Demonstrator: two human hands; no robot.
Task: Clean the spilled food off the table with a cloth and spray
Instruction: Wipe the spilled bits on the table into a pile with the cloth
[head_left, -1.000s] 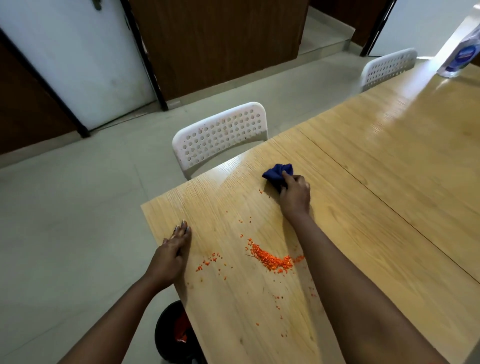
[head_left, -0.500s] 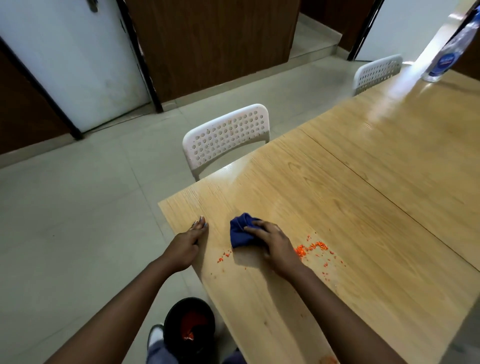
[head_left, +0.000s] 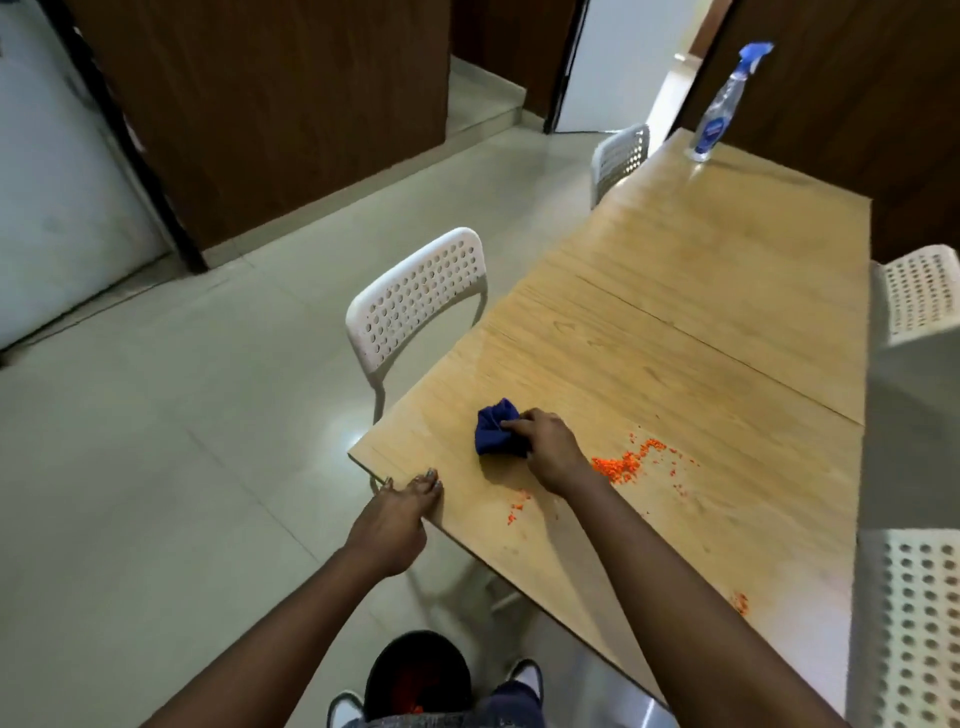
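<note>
The right hand (head_left: 545, 449) presses a bunched blue cloth (head_left: 496, 428) onto the wooden surface (head_left: 727, 291), its fingers (head_left: 517, 423) curled over the fabric and grasping it; just right of that hand lies a heap of orange crumbs (head_left: 626, 465), with a few more scattered near the wrist; the left hand (head_left: 397, 519) rests on the surface's near edge, fingers straight and released; the spray bottle (head_left: 719, 111) stands upright at the far end, well apart from the cloth; a dark bin (head_left: 415, 670) sits on the floor below.

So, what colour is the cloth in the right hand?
Dark blue. The cloth, bunched under the right hand, shows best in the head view.
</note>
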